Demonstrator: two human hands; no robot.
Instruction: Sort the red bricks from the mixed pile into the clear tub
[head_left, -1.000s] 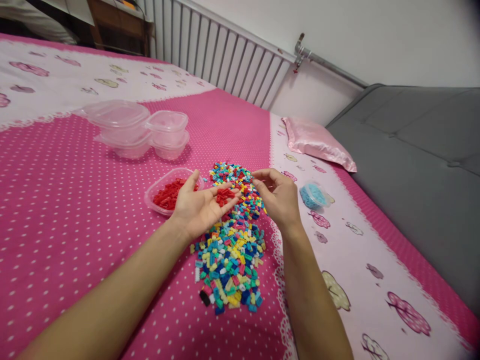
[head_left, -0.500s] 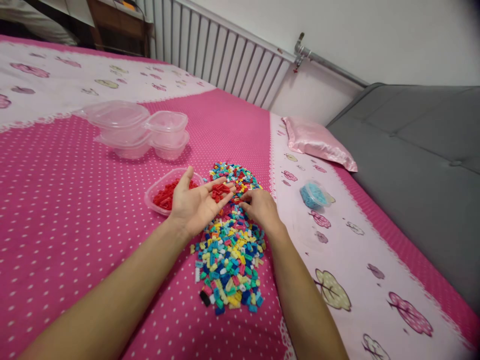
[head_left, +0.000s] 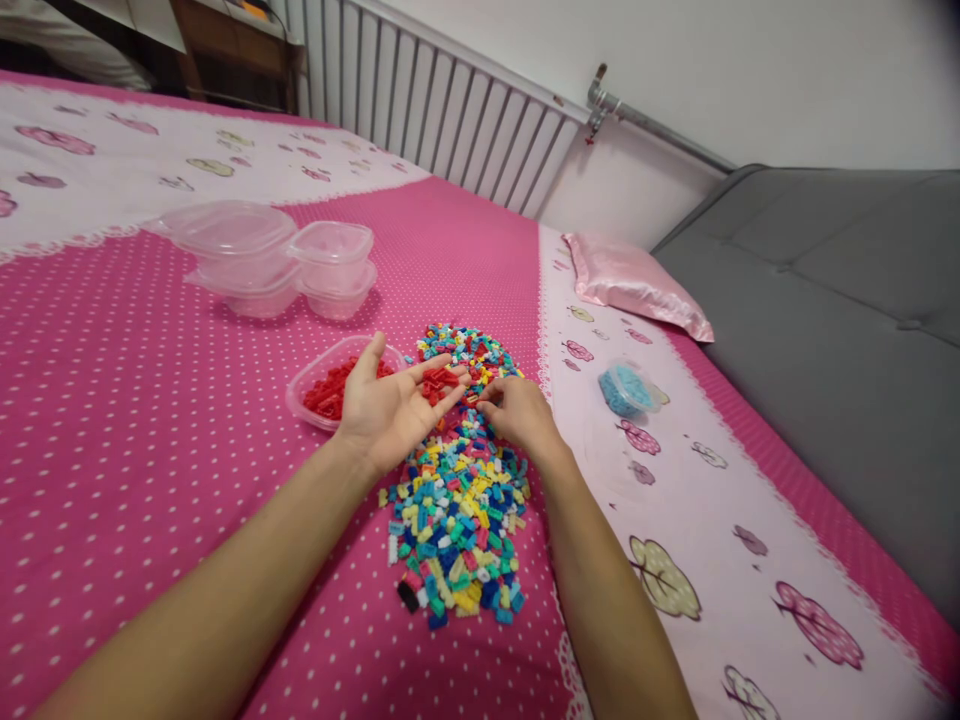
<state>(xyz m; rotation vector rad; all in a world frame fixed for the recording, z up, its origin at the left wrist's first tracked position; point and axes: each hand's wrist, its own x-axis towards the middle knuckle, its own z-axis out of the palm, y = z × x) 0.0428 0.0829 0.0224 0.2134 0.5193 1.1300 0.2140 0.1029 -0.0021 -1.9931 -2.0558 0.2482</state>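
My left hand (head_left: 390, 408) is palm up with its fingers stretched out, and several small red toy bricks (head_left: 438, 383) rest on the fingers. Behind it, partly covered by the hand, stands a clear plastic tub (head_left: 294, 400) filled with red bricks (head_left: 328, 392). At the middle of a long pile of mixed coloured toy bricks (head_left: 457, 510), my right hand (head_left: 517, 408) has its thumb and fingertips pinched together. Whatever is between those fingertips, if anything, is too small to make out. The pile stretches from under both hands toward me and away from me.
Clear lidded plastic containers (head_left: 240, 240) stand stacked at the back left of the bed. To the right sits a small tub of blue bricks (head_left: 627, 392). A pink pillow (head_left: 634, 285) lies near the grey headboard (head_left: 825, 280). A white radiator (head_left: 435, 100) runs along the wall.
Almost nothing differs. Both hands keep their places over the pile, and the view has shifted very slightly.
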